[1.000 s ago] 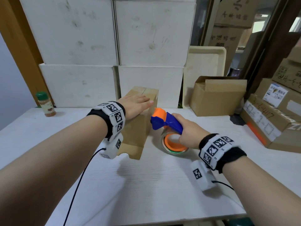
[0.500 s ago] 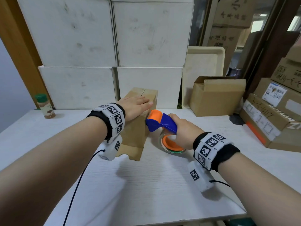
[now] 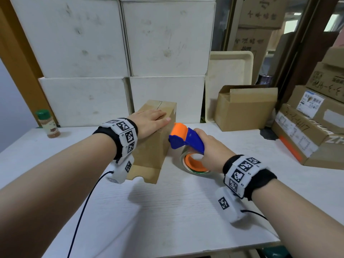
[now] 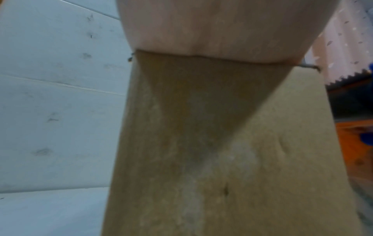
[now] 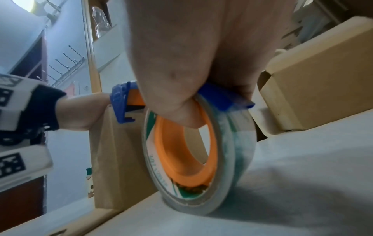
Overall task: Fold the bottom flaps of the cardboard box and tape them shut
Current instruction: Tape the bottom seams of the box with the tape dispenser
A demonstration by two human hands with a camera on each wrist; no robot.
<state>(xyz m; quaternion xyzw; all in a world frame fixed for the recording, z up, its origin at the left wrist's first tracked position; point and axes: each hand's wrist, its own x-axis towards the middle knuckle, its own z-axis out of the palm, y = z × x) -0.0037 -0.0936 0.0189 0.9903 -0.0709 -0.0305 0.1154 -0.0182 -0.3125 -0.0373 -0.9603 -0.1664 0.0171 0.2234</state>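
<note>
A small brown cardboard box (image 3: 150, 148) stands on the white table (image 3: 167, 211), its folded flaps facing up with a seam down the middle. My left hand (image 3: 150, 121) lies flat on top of those flaps, fingers straight. In the left wrist view the palm (image 4: 218, 28) presses on the box (image 4: 222, 151). My right hand (image 3: 210, 151) grips a blue and orange tape dispenser (image 3: 184, 139) holding a roll of clear tape (image 3: 193, 164). The dispenser's nose sits against the box's right upper edge. In the right wrist view the tape roll (image 5: 193, 153) rests on the table beside the box (image 5: 115, 156).
Large white boxes (image 3: 119, 53) are stacked right behind the cardboard box. An open brown carton (image 3: 245, 108) and a cream tray (image 3: 230, 71) stand at the back right. Taped parcels (image 3: 307, 127) crowd the right edge. A green-capped spice jar (image 3: 47, 123) stands at the back left.
My right hand has brought the tape dispenser left and up until it meets the box's right edge. The left hand has stayed flat on the flaps.
</note>
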